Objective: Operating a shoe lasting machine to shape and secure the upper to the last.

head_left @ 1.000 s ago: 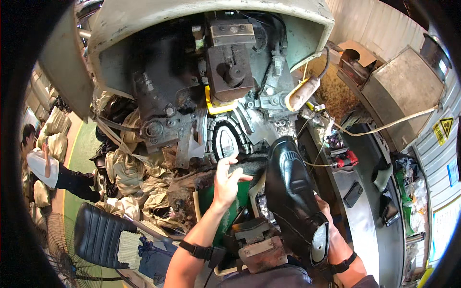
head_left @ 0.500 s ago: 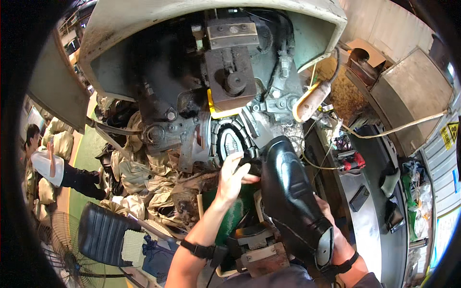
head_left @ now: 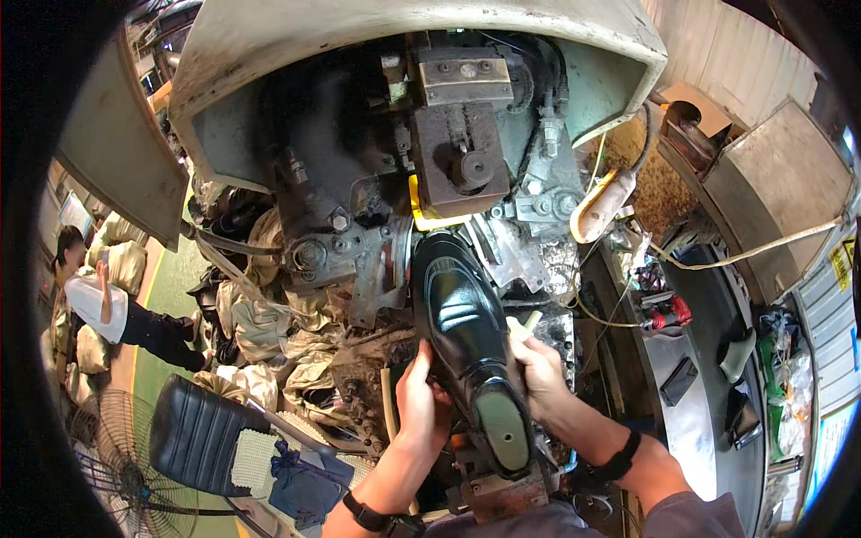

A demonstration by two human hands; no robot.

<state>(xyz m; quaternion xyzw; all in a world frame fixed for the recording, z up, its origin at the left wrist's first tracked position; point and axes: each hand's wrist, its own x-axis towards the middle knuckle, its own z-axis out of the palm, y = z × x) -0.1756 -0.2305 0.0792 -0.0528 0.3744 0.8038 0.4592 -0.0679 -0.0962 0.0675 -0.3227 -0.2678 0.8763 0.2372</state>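
A glossy black shoe upper is stretched on a last, whose greenish top with a small hole faces up toward me. Its toe lies at the machine's curved jaws, just below the dark metal block and its yellow edge. My left hand is closed against the shoe's left side, fingers partly hidden beneath it. On the right side, my right hand grips the shoe near its opening. A pale stub shows by the right fingertips; I cannot tell whether it is held.
A light metal hood arches over the machine. A wooden-looking lamp or handle hangs at right, near a red tool and a phone. At left are heaped cloth bags, a black chair, a fan and another person.
The shoe has moved left and forward, its toe now over the machine's jaws. My left hand has come back from the jaws and closed on the shoe's side; my right hand has moved up.
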